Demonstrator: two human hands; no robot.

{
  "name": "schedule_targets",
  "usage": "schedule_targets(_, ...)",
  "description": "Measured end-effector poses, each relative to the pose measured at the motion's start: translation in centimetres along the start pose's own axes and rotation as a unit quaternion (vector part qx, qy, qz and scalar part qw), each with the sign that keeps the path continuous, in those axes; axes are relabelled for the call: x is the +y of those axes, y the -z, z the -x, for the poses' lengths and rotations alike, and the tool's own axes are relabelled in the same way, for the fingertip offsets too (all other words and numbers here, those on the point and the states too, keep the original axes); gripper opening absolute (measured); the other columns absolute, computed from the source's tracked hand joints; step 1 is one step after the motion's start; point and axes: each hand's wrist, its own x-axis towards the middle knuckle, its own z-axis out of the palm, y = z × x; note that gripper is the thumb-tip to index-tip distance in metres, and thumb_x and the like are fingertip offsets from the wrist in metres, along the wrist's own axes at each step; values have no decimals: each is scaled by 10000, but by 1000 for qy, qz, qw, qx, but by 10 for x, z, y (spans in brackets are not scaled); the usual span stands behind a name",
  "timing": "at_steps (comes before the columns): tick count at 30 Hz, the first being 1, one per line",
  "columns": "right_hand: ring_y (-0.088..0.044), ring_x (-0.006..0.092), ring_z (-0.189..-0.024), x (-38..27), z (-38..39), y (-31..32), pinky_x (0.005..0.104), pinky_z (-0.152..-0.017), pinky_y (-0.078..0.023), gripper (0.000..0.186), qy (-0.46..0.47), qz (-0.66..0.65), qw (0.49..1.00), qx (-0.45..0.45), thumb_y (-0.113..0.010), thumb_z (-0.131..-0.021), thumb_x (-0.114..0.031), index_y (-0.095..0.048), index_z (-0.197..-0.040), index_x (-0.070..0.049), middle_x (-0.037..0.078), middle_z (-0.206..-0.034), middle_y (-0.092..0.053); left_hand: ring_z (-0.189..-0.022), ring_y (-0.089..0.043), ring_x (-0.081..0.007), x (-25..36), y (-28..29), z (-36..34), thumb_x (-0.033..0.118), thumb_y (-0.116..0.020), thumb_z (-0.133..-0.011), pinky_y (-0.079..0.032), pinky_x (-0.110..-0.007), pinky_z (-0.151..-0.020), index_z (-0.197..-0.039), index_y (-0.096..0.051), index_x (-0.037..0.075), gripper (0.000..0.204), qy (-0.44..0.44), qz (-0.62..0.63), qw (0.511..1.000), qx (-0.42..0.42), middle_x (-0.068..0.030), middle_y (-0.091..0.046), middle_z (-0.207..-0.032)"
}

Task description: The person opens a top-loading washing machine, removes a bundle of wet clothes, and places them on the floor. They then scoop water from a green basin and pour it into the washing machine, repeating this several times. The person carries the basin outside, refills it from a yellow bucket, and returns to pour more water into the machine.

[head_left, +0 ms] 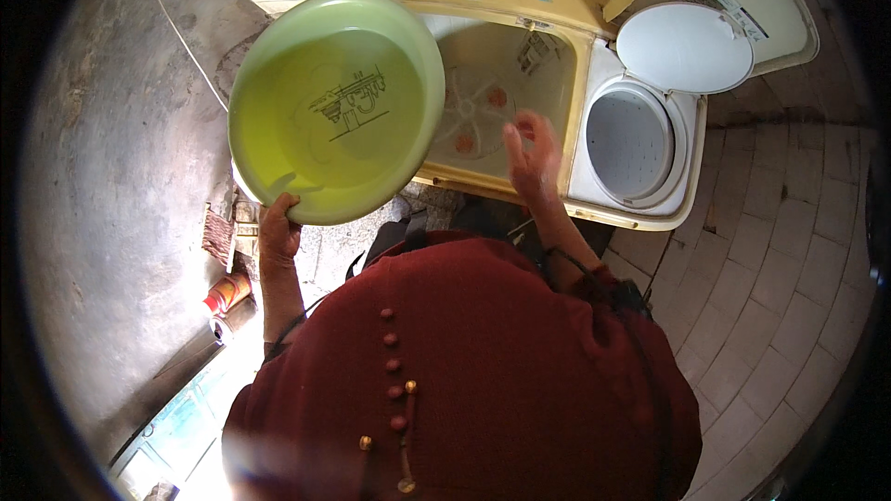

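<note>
Basin-handling step, I judged. Left hand [280, 223] had its grip closed on the near rim of the green basin [325, 162], which overlapped the left end of the washing tub [568, 83]; contents unclear. Right hand [535, 158] was half open over the tub, nothing visible in its fingers. Moving the basin would call for a firm rim hold, possibly two-handed.

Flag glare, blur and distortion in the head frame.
Head view: glare washes out the lower left beside the red container; the right hand looks slightly blurred, the left hand gripping the green basin sharper; pale tiles at right bend toward the black frame edge.
</note>
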Motion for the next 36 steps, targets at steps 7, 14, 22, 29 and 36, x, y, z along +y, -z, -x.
schedule_targets(7,-629,274,-899,-64,-111,-84,368,-803,-490,595,-113,-111,978,-136,-616,-809,-386,-478,-1207,35,159,-946,-643,-871,-602,-228,10,-6,0,-13,-560,-740,-515,-319,-775,-1087,-519,-48,351,5,-17,1000,11,-96,-578,-971)
schedule_targets(14,-639,254,-812,-78,-139,-120,358,-744,-501,490,11,30,987,-159,-666,-741,-299,-583,-1097,27,151,-914,-659,-746,-605,-219,34,-6,-10,-18,-574,-700,-525,-308,-659,-1000,-537,-70,307,-20,-53,998,8,-103,-586,-872)
schedule_targets(22,-640,316,-858,-68,-82,-86,387,-783,-483,375,-39,-1,998,-40,-620,-764,-194,-604,-1037,62,231,-922,-643,-803,-614,-195,66,2,-56,11,-574,-697,-504,-303,-736,-1048,-540,-66,362,-73,-138,980,-123,-89,-603,-920)
schedule_targets(29,-608,228,-753,-75,-20,-9,338,-706,-480,309,-98,17,992,76,-616,-757,-134,-604,-982,77,189,-821,-640,-897,-611,-292,57,-48,-96,86,-607,-676,-483,-373,-811,-1068,-534,-39,418,-276,-351,885,-132,-192,-612,-950)
schedule_targets(36,-576,157,-741,-89,73,57,296,-667,-474,239,-151,25,958,243,-610,-783,-85,-604,-956,81,107,-845,-652,-723,-614,-265,16,-113,-91,235,-585,-800,-487,-381,-673,-999,-563,-22,326,-248,-507,798,-208,-179,-613,-807)
